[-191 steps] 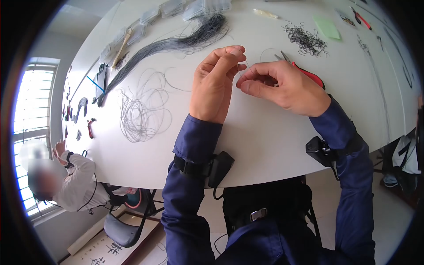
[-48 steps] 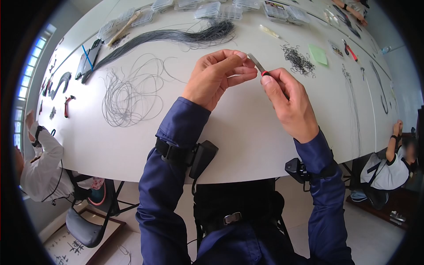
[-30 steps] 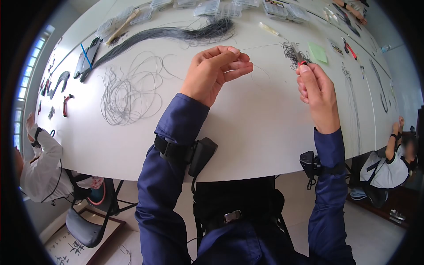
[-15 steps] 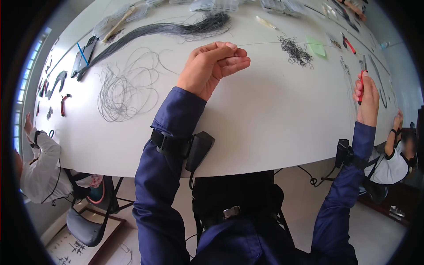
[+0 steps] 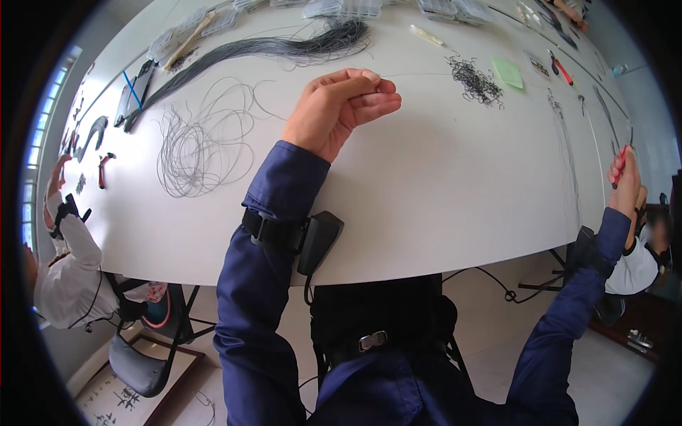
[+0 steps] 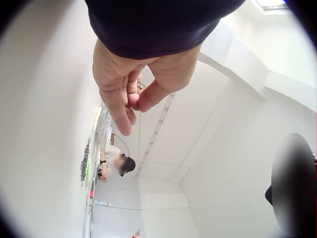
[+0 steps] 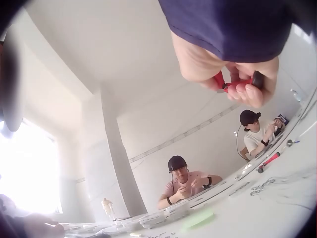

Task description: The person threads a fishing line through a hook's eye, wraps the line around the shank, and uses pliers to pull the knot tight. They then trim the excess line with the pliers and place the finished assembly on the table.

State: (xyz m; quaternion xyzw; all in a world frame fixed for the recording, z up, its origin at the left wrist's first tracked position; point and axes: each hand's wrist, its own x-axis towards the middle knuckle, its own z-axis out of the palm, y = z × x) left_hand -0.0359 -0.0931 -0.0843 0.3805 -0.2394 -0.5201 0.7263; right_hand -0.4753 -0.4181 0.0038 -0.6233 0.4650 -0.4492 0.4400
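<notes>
My left hand (image 5: 341, 110) is raised over the white table, thumb and forefinger pinching a thin grey line (image 5: 419, 74). From those fingertips the line runs to the right across the head view and fades from sight. In the left wrist view the same hand (image 6: 143, 84) has its thumb meeting the fingers, with the other fingers loosely bent. Far out at the right edge of the table, my right hand (image 5: 625, 186) grips red-handled pliers (image 5: 619, 169), tips pointing away from me. The right wrist view shows fingers curled round the pliers' handles (image 7: 240, 85).
Small black hooks (image 5: 474, 82) lie heaped near a green paper (image 5: 507, 72). A loose coil of line (image 5: 202, 156) and a long grey bundle (image 5: 284, 48) are at left. Clear boxes (image 5: 341, 8) line the back. A person (image 5: 67, 248) sits left, another (image 5: 639, 263) right.
The right hand has picked up the pliers from the table and swung far to the right, most recently further out and nearer my side. The left hand stays nearly still; the line stretched out rightward.
</notes>
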